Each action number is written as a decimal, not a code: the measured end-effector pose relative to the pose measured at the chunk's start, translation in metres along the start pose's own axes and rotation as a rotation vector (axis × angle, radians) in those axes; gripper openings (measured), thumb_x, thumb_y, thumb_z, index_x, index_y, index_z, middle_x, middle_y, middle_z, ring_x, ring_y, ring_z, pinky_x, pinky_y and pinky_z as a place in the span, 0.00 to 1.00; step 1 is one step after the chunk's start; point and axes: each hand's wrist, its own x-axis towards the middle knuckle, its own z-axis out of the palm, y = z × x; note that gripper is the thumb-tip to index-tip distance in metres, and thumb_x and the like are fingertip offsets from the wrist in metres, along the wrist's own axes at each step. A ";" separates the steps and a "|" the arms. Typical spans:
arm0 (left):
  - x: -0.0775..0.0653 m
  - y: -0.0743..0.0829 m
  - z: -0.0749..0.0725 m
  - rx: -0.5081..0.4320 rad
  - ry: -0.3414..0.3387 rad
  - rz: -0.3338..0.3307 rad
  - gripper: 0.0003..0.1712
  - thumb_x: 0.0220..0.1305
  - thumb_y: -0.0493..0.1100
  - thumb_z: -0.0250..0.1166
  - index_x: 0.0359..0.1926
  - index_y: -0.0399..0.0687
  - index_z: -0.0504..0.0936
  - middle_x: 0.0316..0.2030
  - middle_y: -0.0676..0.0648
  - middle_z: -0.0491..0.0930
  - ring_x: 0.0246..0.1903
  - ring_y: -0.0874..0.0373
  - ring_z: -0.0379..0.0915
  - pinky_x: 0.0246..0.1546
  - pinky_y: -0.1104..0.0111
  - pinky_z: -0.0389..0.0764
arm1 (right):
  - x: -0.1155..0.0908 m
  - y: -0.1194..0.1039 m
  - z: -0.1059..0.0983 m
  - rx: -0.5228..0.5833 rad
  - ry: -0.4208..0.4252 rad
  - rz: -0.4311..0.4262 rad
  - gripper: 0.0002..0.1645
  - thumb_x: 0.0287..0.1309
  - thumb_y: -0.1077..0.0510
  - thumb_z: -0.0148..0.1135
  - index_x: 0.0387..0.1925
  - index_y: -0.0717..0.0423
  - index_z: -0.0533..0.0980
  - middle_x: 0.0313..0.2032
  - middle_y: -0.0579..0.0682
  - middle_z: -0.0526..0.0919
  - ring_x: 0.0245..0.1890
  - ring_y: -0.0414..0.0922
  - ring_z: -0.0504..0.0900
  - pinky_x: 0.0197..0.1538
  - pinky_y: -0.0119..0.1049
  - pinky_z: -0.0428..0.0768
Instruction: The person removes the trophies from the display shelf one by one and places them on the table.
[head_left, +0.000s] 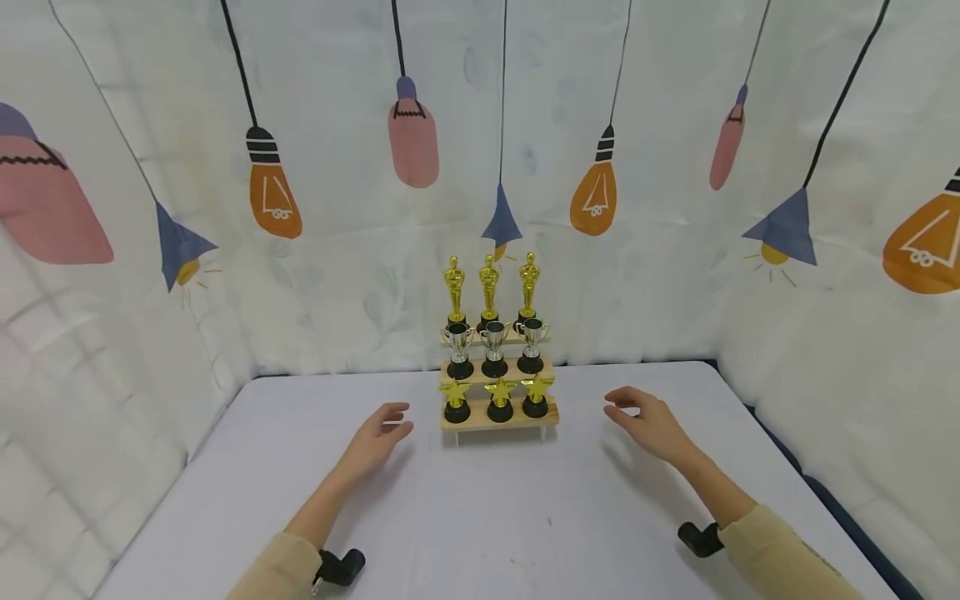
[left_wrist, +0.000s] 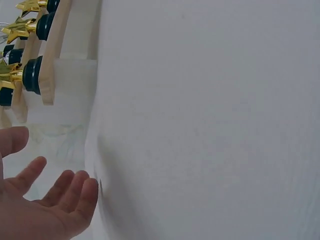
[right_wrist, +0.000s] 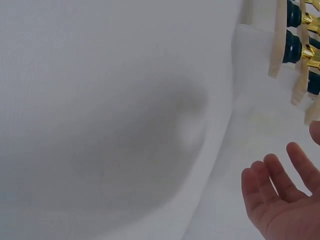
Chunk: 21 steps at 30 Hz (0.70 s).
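Observation:
A three-tier wooden stand (head_left: 498, 425) with clear supports holds several small trophies. Gold star trophies (head_left: 499, 392) on black bases fill the lowest tier. Silver cups (head_left: 495, 335) line the middle tier, and gold figure statuettes (head_left: 489, 283) the top one. To the left of the stand hovers my left hand (head_left: 377, 437), its fingers loosely bent and holding nothing. My right hand (head_left: 647, 423) is on the other side, farther from the stand, likewise relaxed and holding nothing. Both wrist views show the palms and spread fingers, with the stand's end beyond them.
The stand is on a white-covered table (head_left: 480, 508), near its back edge. A white fabric backdrop (head_left: 337, 283) printed with hanging lamps surrounds the table on three sides. A black wrist device (head_left: 341, 568) projects from the left sleeve, and another black device (head_left: 701, 540) from the right.

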 end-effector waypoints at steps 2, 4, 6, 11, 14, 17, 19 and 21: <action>0.000 0.004 0.004 -0.063 -0.003 -0.031 0.26 0.76 0.43 0.60 0.69 0.36 0.70 0.64 0.32 0.72 0.61 0.36 0.71 0.56 0.48 0.79 | 0.000 -0.003 0.001 0.026 -0.009 0.031 0.23 0.74 0.48 0.62 0.58 0.60 0.78 0.54 0.54 0.83 0.57 0.55 0.78 0.55 0.52 0.80; 0.000 0.009 0.008 -0.128 0.001 -0.047 0.26 0.77 0.42 0.60 0.69 0.36 0.70 0.63 0.32 0.72 0.60 0.38 0.73 0.54 0.51 0.81 | 0.001 -0.006 0.001 0.050 -0.011 0.052 0.24 0.74 0.48 0.61 0.59 0.61 0.77 0.53 0.54 0.83 0.57 0.55 0.78 0.55 0.52 0.79; 0.001 0.012 0.011 -0.191 0.002 -0.067 0.26 0.77 0.42 0.59 0.69 0.36 0.70 0.63 0.33 0.73 0.59 0.40 0.74 0.53 0.52 0.82 | 0.001 -0.009 0.002 0.066 0.003 0.055 0.23 0.74 0.48 0.61 0.59 0.61 0.77 0.53 0.54 0.83 0.57 0.56 0.78 0.55 0.52 0.79; 0.000 0.018 0.021 -0.367 -0.028 -0.138 0.25 0.77 0.42 0.58 0.69 0.35 0.69 0.62 0.32 0.72 0.55 0.43 0.76 0.53 0.54 0.82 | 0.001 -0.012 0.007 0.122 0.015 0.069 0.20 0.74 0.51 0.62 0.57 0.61 0.77 0.53 0.53 0.83 0.56 0.54 0.79 0.53 0.47 0.80; -0.002 0.020 0.027 -0.440 -0.051 -0.177 0.26 0.77 0.42 0.58 0.69 0.35 0.69 0.61 0.32 0.73 0.53 0.45 0.77 0.51 0.57 0.83 | 0.001 -0.013 0.012 0.169 0.010 0.078 0.19 0.74 0.53 0.61 0.57 0.62 0.77 0.53 0.54 0.83 0.54 0.52 0.80 0.50 0.39 0.82; -0.003 0.024 0.034 -0.510 -0.058 -0.193 0.26 0.77 0.42 0.58 0.68 0.34 0.69 0.58 0.33 0.75 0.51 0.46 0.78 0.48 0.60 0.83 | 0.001 -0.017 0.018 0.228 0.019 0.077 0.17 0.74 0.55 0.61 0.56 0.63 0.77 0.52 0.57 0.83 0.52 0.53 0.81 0.46 0.35 0.83; -0.003 0.028 0.038 -0.547 -0.057 -0.197 0.26 0.77 0.42 0.58 0.68 0.33 0.68 0.57 0.34 0.76 0.51 0.46 0.78 0.47 0.61 0.83 | 0.000 -0.020 0.021 0.262 0.020 0.077 0.17 0.73 0.57 0.61 0.55 0.65 0.77 0.52 0.59 0.82 0.52 0.53 0.81 0.45 0.34 0.84; -0.003 0.031 0.040 -0.581 -0.049 -0.208 0.25 0.77 0.41 0.57 0.68 0.33 0.68 0.55 0.35 0.77 0.51 0.46 0.78 0.46 0.62 0.82 | 0.000 -0.023 0.025 0.291 0.019 0.089 0.16 0.73 0.57 0.62 0.55 0.64 0.77 0.52 0.61 0.82 0.51 0.52 0.81 0.45 0.34 0.84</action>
